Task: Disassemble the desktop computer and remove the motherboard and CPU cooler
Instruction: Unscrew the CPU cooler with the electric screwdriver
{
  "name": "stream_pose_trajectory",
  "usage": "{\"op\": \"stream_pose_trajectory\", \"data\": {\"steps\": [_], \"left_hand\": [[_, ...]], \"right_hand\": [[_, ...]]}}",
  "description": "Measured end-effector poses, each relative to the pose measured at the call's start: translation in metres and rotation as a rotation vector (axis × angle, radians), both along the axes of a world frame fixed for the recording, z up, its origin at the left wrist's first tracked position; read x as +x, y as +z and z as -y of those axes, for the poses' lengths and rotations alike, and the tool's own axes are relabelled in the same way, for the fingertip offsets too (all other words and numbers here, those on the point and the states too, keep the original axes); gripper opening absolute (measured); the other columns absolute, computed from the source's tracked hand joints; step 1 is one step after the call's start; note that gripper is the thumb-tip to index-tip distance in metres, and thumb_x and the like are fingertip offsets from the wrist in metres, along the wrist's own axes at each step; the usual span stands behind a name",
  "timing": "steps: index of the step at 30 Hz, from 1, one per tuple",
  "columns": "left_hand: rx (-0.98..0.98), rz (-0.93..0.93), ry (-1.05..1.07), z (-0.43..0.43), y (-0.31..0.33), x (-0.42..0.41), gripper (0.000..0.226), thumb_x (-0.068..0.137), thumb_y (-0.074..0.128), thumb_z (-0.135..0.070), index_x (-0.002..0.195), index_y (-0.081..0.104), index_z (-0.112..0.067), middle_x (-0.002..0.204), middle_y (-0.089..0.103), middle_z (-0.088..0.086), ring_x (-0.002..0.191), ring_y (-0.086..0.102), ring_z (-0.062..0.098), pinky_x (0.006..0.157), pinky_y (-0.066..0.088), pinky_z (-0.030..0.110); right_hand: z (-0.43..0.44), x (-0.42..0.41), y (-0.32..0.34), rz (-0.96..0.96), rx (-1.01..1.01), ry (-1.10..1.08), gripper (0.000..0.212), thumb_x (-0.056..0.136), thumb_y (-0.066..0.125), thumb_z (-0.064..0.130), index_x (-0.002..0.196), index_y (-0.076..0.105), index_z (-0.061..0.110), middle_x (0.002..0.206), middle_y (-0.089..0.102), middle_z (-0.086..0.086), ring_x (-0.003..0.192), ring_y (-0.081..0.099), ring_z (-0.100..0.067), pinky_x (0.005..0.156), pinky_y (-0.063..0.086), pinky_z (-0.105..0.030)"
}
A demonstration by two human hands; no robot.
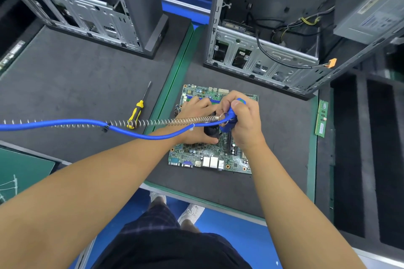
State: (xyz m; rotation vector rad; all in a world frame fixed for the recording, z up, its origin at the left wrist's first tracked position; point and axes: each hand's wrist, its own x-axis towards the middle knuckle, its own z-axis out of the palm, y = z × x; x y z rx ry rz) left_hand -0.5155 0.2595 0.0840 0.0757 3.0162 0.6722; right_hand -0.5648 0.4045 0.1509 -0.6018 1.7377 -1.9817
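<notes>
A green motherboard (203, 155) lies flat on the dark mat in front of me. On its middle sits the black CPU cooler (211, 131), mostly hidden by my hands. My left hand (194, 116) rests on the cooler and the board, fingers spread over it. My right hand (244, 120) grips a blue powered screwdriver (229, 122) held upright over the cooler; its blue hose (65, 123) and a metal spring run off to the left.
An opened computer case (273, 54) stands behind the board, a second case (91, 17) at the back left. A yellow-and-black screwdriver (137, 111) lies left of the board. A RAM stick (321, 118) lies at the right by black foam trays (371, 159).
</notes>
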Motion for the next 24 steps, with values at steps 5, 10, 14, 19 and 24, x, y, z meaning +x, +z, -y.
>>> {"op": "stream_pose_trajectory", "data": {"steps": [5,10,14,19,24], "left_hand": [[-0.077,0.065,-0.02,0.002,-0.002,-0.004,0.054,0.061,0.061,-0.081,0.096,0.045,-0.043,0.103,0.041,-0.011,0.094,0.035,0.017,0.087,0.041,0.038],[-0.045,0.04,-0.018,0.003,-0.004,-0.002,0.054,0.059,0.065,-0.079,0.091,0.033,-0.051,0.102,0.037,-0.013,0.093,0.031,0.016,0.084,0.037,0.034],[-0.058,0.024,-0.019,0.002,-0.005,-0.002,0.059,0.06,0.065,-0.08,0.092,0.026,-0.05,0.099,0.037,-0.012,0.092,0.032,0.017,0.083,0.038,0.036],[0.004,0.04,-0.023,0.004,-0.003,-0.002,0.065,0.059,0.07,-0.077,0.093,0.021,-0.051,0.098,0.04,-0.013,0.094,0.036,0.016,0.084,0.039,0.036],[-0.055,0.08,-0.057,0.006,-0.004,-0.004,0.058,0.064,0.064,-0.079,0.106,0.049,-0.042,0.114,0.046,-0.012,0.104,0.04,0.018,0.092,0.039,0.038]], "right_hand": [[0.006,0.005,0.004,-0.035,0.045,0.032,0.027,0.082,0.045,0.029,0.066,0.052,0.008,0.056,0.05,-0.018,0.048,0.035,-0.036,0.043,0.031,-0.035],[0.005,0.004,0.003,0.018,0.057,0.004,0.025,0.082,0.046,0.031,0.066,0.052,0.013,0.061,0.039,-0.031,0.05,0.031,-0.049,0.042,0.027,-0.049],[0.005,0.001,0.001,-0.004,0.06,0.036,0.02,0.079,0.045,0.027,0.065,0.053,0.016,0.059,0.044,-0.024,0.051,0.032,-0.048,0.043,0.028,-0.049],[0.004,-0.004,0.004,-0.008,0.018,0.032,0.018,0.076,0.045,0.024,0.063,0.056,0.021,0.056,0.05,-0.01,0.051,0.036,-0.047,0.045,0.031,-0.046],[0.01,-0.001,0.008,-0.056,0.044,0.054,0.021,0.081,0.045,0.026,0.065,0.055,0.017,0.056,0.047,-0.02,0.048,0.035,-0.039,0.045,0.031,-0.039]]}}
